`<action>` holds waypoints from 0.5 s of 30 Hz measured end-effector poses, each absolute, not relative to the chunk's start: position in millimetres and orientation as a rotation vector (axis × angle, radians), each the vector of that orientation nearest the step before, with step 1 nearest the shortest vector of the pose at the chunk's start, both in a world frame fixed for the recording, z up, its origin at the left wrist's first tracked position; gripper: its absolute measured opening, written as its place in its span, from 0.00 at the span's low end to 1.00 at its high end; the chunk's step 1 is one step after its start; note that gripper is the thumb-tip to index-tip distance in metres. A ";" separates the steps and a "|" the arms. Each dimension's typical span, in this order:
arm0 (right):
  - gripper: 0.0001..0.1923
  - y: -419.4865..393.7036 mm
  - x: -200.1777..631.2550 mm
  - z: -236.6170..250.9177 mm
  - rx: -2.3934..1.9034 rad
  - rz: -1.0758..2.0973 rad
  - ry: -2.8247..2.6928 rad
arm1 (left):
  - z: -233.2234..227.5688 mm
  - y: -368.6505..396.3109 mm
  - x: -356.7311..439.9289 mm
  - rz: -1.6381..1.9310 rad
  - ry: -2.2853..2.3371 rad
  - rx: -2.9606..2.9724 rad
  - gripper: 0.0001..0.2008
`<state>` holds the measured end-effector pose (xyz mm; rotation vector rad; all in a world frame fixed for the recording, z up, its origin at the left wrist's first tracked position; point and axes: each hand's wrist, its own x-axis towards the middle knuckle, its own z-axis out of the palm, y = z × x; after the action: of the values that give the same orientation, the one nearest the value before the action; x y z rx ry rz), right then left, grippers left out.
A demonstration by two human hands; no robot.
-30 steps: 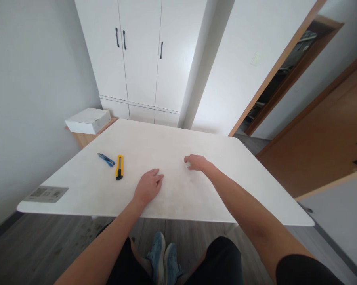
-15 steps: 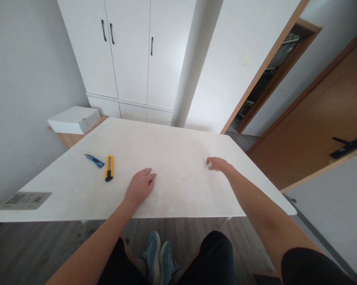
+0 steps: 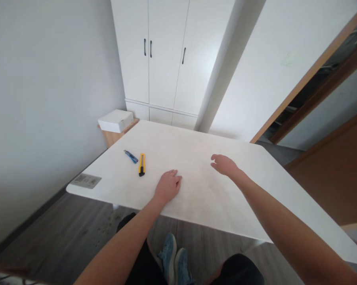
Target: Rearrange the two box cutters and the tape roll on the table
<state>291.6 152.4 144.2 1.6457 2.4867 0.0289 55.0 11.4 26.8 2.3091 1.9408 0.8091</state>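
My left hand [image 3: 168, 186] rests palm down on the white table [image 3: 193, 148], its fingers stretched out and a little apart. It holds nothing. To its left lies a yellow utility knife [image 3: 142, 164] with a black end, and beyond that a blue utility knife [image 3: 131, 156] lies at a slant. My right hand [image 3: 224, 164] is over the right part of the table. Its thumb and forefinger are apart, with only white showing in the gap between them; the other fingers are mostly hidden.
A grey printed label [image 3: 86, 181] is stuck at the table's left front corner. A white box [image 3: 116, 120] sits on a wooden stand at the far left corner. White cabinets [image 3: 166, 79] stand behind the table. My shoes [image 3: 174, 257] are on the floor below.
The view has swung left, so things appear further right. My right hand's fingers have parted; the small whitish thing they pinched no longer shows. My left hand stays on the table.
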 end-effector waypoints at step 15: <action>0.22 55.5 -22.5 102.7 1.355 -0.646 2.617 | -17.1 24.0 45.6 0.881 1.902 2.235 0.15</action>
<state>-22.5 55.5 102.7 1.3547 2.6173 -0.6461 45.6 24.0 -17.1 2.2349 1.9021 0.8810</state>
